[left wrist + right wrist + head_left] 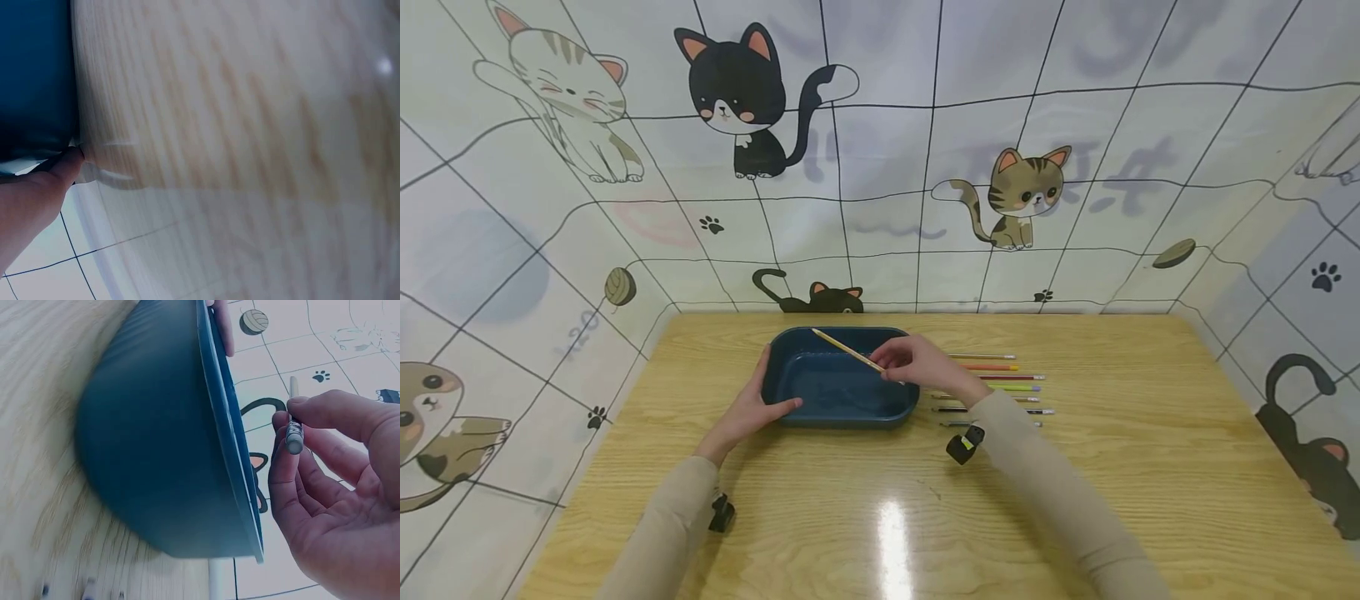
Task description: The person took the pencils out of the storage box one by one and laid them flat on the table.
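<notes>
A dark blue rectangular basin (831,418) stands on the wooden table. My left hand (748,412) grips its left end, with the thumb over the front rim and the fingers along the left side. Over the basin's right part, my right hand (917,364) pinches a yellowish pencil (846,347) near its eraser end. That pencil slants up and left above the basin, its tip toward the back rim. In the right wrist view, the end of the pencil (294,440) faces the camera between thumb and fingers.
Several pencils lie in a row on the table right of the basin, among them a red-brown pencil (1022,377), a lime-green pencil (1018,387) and a dark pencil (1037,411). A cat-patterned curtain (887,225) surrounds the wooden table (820,517) at the back and sides.
</notes>
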Available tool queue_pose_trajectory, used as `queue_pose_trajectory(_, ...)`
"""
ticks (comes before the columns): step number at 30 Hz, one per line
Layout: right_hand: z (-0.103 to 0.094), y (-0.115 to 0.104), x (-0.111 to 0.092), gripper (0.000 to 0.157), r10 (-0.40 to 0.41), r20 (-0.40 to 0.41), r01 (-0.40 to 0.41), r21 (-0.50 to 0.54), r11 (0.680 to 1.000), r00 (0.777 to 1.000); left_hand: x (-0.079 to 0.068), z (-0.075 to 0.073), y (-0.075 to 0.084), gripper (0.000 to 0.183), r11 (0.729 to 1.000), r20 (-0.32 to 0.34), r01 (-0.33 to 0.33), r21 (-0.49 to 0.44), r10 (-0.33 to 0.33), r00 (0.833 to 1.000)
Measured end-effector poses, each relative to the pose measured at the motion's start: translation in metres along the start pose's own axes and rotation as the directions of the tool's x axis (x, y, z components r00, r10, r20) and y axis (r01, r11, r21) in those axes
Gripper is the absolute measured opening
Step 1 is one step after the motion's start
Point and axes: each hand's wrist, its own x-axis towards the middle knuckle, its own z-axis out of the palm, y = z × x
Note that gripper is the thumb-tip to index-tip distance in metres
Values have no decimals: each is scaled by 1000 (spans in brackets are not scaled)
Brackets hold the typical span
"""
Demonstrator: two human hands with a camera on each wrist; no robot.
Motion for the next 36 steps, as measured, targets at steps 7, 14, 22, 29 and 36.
queue_pose_trajectory(7, -11, 3, -21, 26, -5, -1, 5, -31, 1000, 1000, 0, 0, -1, 112, 1000, 4, 1, -8, -1, 1000)
queue_pose_trajectory(14, -21, 10, -42, 24, -15, -1, 15, -61, 998, 1000, -1, -1, 2, 112, 1000, 12, 18, -13, -18, 1000)
queue_pose_trajectory(22, -31, 20, -68, 24, -30, 16, 31, -86, 996, 999, -2, 0, 3, 112, 1000, 13, 25, -12, -24, 1000)
queue_pose_trajectory(29, -35, 29, -88, 26, 22, -20, -24, -115, 993, 1000, -3, 0, 3, 111, 999, 15, 27, -19, -27, 1000)
queue_pose_trajectory(36, -43, 32, -108, 22, 29, -48, -36, -153, 988, 998, -2, 1, 2, 111, 1000, 14, 23, -16, -23, 1000)
